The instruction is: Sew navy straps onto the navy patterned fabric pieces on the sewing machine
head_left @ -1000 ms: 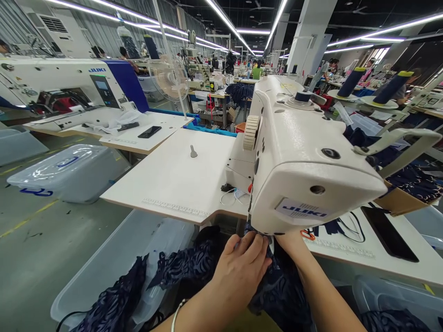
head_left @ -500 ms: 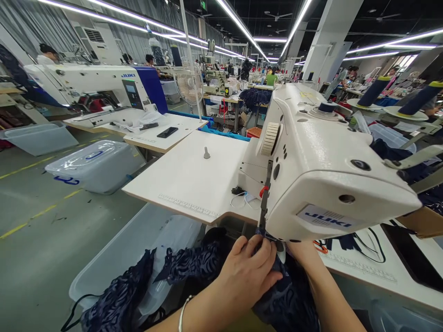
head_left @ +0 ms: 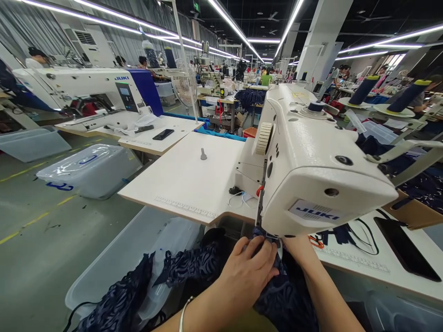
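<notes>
A white Juki sewing machine (head_left: 311, 157) fills the middle of the view on a white table (head_left: 187, 180). Dark navy patterned fabric (head_left: 194, 267) lies under the machine's head and spills down to the left. My left hand (head_left: 247, 272) rests on this fabric with fingers curled, pressing it just below the needle area. My right hand (head_left: 299, 249) is mostly hidden under the machine's head; only the wrist and the back of the hand show, against the same fabric.
A clear plastic bin (head_left: 121, 272) stands at the lower left with fabric draped over it. A lidded bin (head_left: 86, 168) sits on the floor. A black phone (head_left: 404, 249) lies on the table at right. Other machines and people work behind.
The view has shifted slightly; my hands stay on the fabric under the machine's head with almost no movement.
</notes>
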A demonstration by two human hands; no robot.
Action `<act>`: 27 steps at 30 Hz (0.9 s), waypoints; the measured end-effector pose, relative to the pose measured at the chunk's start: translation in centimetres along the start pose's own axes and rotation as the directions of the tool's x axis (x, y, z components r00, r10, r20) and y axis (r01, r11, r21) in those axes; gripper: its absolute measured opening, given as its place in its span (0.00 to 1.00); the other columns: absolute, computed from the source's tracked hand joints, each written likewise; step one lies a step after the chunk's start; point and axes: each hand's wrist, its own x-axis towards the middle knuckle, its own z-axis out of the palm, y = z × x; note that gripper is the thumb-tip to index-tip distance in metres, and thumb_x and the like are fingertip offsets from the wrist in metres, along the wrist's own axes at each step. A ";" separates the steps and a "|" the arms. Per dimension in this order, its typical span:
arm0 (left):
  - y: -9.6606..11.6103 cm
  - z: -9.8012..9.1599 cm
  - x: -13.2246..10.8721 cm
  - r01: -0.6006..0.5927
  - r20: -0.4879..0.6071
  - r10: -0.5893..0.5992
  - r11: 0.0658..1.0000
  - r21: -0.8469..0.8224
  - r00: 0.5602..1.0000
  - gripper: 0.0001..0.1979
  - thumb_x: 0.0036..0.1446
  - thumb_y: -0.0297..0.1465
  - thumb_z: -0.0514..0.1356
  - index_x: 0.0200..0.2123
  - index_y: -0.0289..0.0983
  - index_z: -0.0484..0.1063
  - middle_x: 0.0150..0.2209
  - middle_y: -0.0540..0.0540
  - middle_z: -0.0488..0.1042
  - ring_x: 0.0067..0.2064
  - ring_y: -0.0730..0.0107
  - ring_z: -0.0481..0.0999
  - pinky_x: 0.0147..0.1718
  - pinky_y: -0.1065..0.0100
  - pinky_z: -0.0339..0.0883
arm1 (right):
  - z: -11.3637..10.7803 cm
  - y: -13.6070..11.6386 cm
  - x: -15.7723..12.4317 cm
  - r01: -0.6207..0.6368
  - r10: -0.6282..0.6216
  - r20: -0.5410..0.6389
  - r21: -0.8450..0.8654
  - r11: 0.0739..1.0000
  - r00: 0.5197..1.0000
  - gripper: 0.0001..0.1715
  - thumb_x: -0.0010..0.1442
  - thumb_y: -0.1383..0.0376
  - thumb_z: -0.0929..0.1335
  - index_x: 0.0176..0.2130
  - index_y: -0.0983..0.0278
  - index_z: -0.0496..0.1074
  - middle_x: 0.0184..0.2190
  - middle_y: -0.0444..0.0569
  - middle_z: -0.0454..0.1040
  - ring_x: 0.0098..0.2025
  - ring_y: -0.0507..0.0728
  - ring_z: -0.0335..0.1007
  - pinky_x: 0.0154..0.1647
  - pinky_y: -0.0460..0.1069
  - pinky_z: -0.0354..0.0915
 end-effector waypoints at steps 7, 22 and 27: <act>0.3 -0.3 0.6 0.044 0.005 -0.044 0.999 -0.001 0.999 0.19 0.68 0.38 0.51 0.57 0.37 0.64 0.51 0.48 0.72 0.54 0.66 0.67 0.51 0.61 0.53 | 0.5 -0.1 -0.3 -0.117 0.109 0.073 0.117 0.986 0.991 0.14 0.55 0.66 0.63 0.35 0.61 0.77 0.34 0.55 0.80 0.47 0.67 0.73 0.45 0.60 0.70; 0.6 0.0 0.8 0.070 -0.011 -0.070 0.998 -0.002 0.997 0.18 0.69 0.37 0.48 0.57 0.38 0.64 0.53 0.47 0.72 0.55 0.67 0.67 0.52 0.62 0.53 | 0.2 -0.1 -0.3 -0.187 0.167 0.107 0.208 0.960 0.980 0.13 0.53 0.67 0.63 0.34 0.60 0.77 0.33 0.55 0.80 0.47 0.67 0.72 0.45 0.60 0.70; 0.7 0.1 0.5 0.076 0.005 -0.076 0.997 0.031 0.997 0.19 0.68 0.38 0.49 0.59 0.39 0.63 0.53 0.48 0.72 0.55 0.68 0.66 0.51 0.63 0.54 | 0.3 -0.2 -0.3 -0.177 0.154 0.116 0.230 0.957 0.981 0.14 0.53 0.66 0.63 0.34 0.59 0.77 0.31 0.53 0.81 0.45 0.67 0.74 0.45 0.60 0.70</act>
